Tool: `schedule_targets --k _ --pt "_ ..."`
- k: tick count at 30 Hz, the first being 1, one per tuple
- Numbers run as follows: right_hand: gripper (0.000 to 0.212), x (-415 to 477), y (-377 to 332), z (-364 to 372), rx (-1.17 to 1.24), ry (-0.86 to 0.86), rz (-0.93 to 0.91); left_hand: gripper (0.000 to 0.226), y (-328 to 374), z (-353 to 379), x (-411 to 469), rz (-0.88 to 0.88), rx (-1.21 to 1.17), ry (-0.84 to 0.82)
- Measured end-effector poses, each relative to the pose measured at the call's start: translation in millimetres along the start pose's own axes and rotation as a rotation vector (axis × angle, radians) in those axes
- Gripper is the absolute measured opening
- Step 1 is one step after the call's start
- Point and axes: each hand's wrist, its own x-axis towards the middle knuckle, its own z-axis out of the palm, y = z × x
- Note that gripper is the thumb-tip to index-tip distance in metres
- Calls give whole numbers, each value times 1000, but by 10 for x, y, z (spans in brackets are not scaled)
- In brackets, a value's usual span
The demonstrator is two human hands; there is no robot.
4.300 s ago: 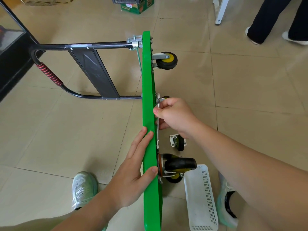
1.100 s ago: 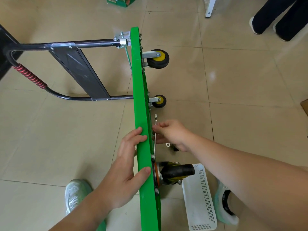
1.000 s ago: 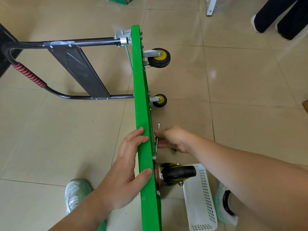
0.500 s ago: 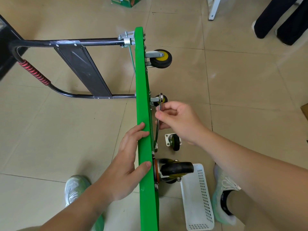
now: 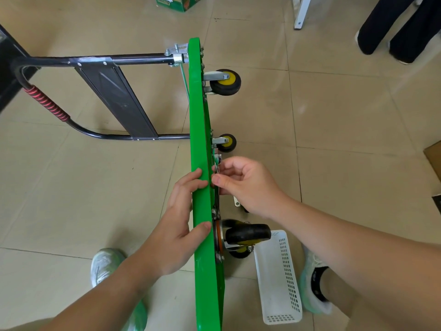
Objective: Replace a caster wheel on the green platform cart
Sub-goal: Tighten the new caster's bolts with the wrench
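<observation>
While the cart [image 5: 202, 144] stands on its side edge on the tile floor, the left hand [image 5: 176, 235] grips its top rim, fingers over one face and thumb on the other. Right hand [image 5: 243, 182] pinches a wrench [image 5: 216, 199] against the underside, just above the near caster [image 5: 245, 235]. A loose caster [image 5: 238, 203] lies mostly hidden behind that hand, next to a white basket [image 5: 279, 278].

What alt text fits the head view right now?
A green platform cart stands on edge on a tiled floor; the left hand grips its edge while the right hand holds a wrench against the underside, above the nearest caster wheel. A white basket lies beside it.
</observation>
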Motion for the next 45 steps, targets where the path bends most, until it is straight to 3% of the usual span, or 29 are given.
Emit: schedule_targets --k 5,14,19,31,37,45 --pt "14 40 46 0 137 52 94 61 -21 -48 31 2 5 -21" --pt "12 281 266 77 97 48 181 60 -40 -101 18 4 9 -44" --pt "24 391 422 -8 144 48 238 59 -38 -111 15 3 1 -62" --pt "32 620 1050 65 353 -18 543 62 -39 -95 12 4 -2 -60" --pt "12 632 725 -178 331 134 406 62 -32 -86 11 8 5 -50" --pt "11 310 239 -184 249 94 156 62 -28 -76 5 0 21 -37"
